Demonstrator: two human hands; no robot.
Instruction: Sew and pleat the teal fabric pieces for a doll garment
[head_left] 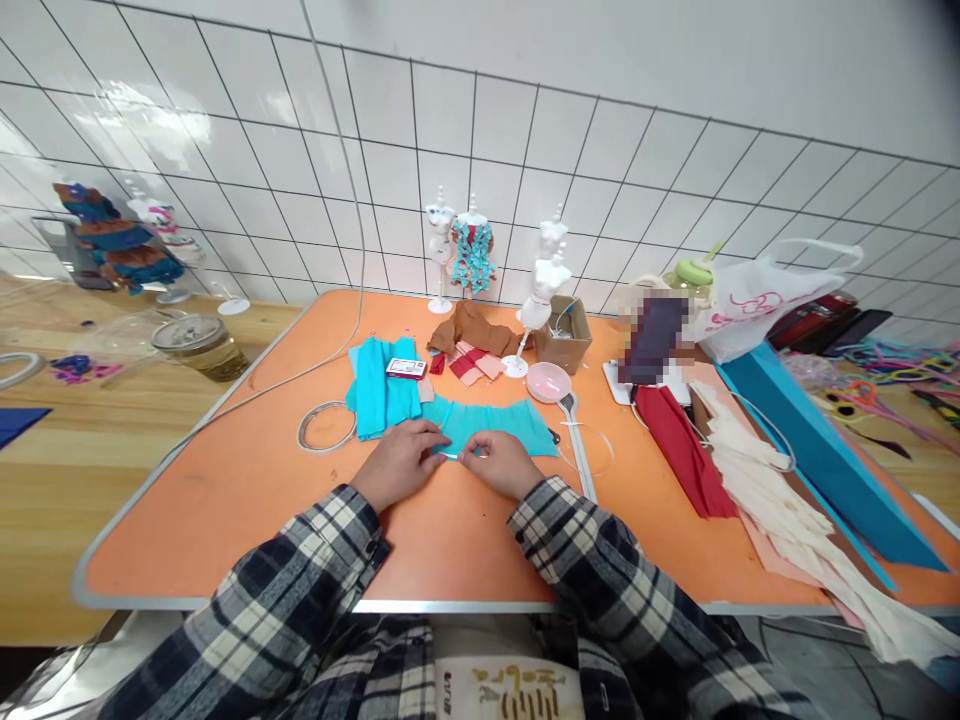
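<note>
A strip of thin turquoise fabric (499, 422) lies flat in front of me, its near edge under both hands. My left hand (397, 462) rests at its left end, fingers and thumb closed over that edge. At the middle of the same edge, my right hand (502, 463) is curled, thumb and forefinger pinched together on the border. A narrow white strip (451, 457) shows along the edge between the hands; what it is I cannot tell. Folded turquoise cloth (379, 388) lies beyond my left hand, carrying a small red and white box (406, 369).
A roll of tape (325, 426) lies left on the orange tabletop (247, 500). Behind stand small white dress forms (541, 290), brown cloth (472, 325) and a cardboard box (564, 340). A pink bowl (549, 381), metal ruler (579, 455), red fabric (686, 450) and cream fabric (765, 480) lie right.
</note>
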